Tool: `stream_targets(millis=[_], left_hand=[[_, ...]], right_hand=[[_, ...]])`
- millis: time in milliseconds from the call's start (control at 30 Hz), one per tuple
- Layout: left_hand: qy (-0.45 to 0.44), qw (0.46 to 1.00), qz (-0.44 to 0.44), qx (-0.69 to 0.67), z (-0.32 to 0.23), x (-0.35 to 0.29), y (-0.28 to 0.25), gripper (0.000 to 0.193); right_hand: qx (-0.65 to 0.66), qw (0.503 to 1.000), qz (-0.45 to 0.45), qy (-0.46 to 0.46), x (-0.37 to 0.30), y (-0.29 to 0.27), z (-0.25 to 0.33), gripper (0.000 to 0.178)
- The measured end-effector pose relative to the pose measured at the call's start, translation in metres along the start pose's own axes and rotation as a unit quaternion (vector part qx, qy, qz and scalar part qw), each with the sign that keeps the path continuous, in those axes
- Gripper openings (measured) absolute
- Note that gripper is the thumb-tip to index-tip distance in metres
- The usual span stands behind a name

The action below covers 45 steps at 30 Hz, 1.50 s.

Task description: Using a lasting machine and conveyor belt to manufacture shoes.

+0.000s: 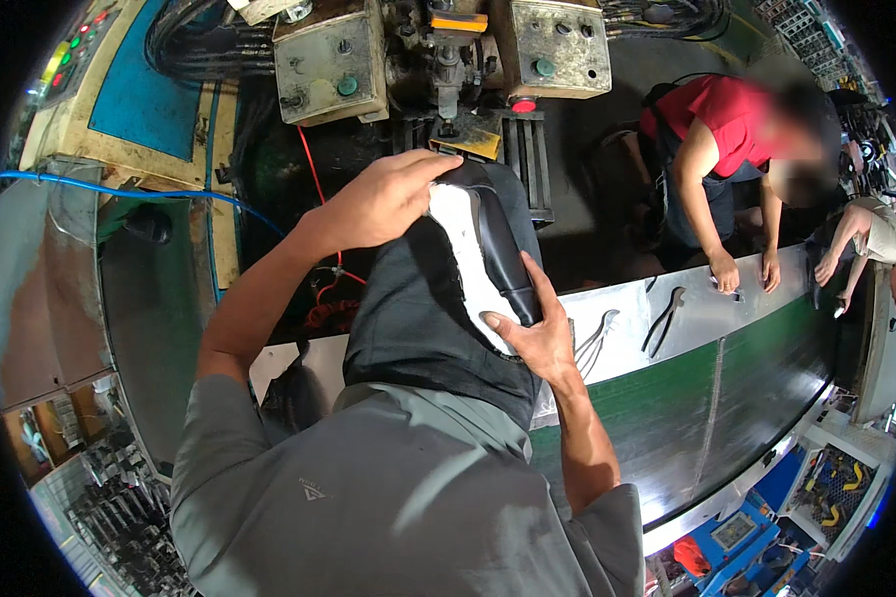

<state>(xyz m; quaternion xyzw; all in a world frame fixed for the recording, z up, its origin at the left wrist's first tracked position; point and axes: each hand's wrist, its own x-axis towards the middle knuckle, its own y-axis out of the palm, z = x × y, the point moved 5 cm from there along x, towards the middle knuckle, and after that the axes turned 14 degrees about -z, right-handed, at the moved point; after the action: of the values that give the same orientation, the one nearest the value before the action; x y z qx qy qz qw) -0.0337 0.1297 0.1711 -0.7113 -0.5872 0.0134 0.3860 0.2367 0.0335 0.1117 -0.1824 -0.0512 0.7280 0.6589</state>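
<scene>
A black shoe upper (503,254) with a long white sole side (468,261) lies across my thighs, the white side turned up and to the left. At its far end my left hand (393,197) has its fingers pressed together on the black edge. My right hand (543,333) grips the near end, thumb on the white surface and fingers along the black side. What is inside the upper cannot be seen.
Lasting pliers (664,320) and a second pair of pliers (597,341) lie on the metal ledge (622,300) at my right, beside a green conveyor belt (667,398). A machine with two control boxes (331,70) stands ahead. A co-worker in red (717,119) works at right.
</scene>
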Motion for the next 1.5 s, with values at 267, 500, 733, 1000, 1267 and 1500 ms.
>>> stream_targets(millis=[267,500,733,1000,1267,1500], left_hand=[[0.065,0.995,-0.029,0.068,-0.039,-0.004,0.004,0.071],[-0.206,0.925,-0.043,-0.316,-0.035,-0.022,0.035,0.098],[-0.189,0.951,-0.080,-0.233,-0.027,-0.025,0.048,0.082],[-0.214,0.947,-0.095,-0.221,-0.021,-0.029,0.048,0.074],[-0.244,0.773,-0.174,-0.560,0.042,-0.014,0.091,0.111],[-0.457,0.744,-0.194,-0.447,0.066,-0.005,0.172,0.091]], right_hand=[[-0.150,0.975,-0.076,-0.143,0.028,-0.003,0.000,0.117],[-0.145,0.946,-0.114,-0.266,0.047,0.019,-0.050,0.123],[-0.149,0.919,-0.141,-0.338,0.056,0.029,-0.060,0.119],[-0.131,0.925,-0.160,-0.320,0.049,0.033,-0.063,0.116],[-0.021,0.999,-0.007,-0.046,0.054,0.008,-0.012,0.112],[-0.108,0.988,-0.105,-0.020,0.032,0.009,-0.018,0.100]])
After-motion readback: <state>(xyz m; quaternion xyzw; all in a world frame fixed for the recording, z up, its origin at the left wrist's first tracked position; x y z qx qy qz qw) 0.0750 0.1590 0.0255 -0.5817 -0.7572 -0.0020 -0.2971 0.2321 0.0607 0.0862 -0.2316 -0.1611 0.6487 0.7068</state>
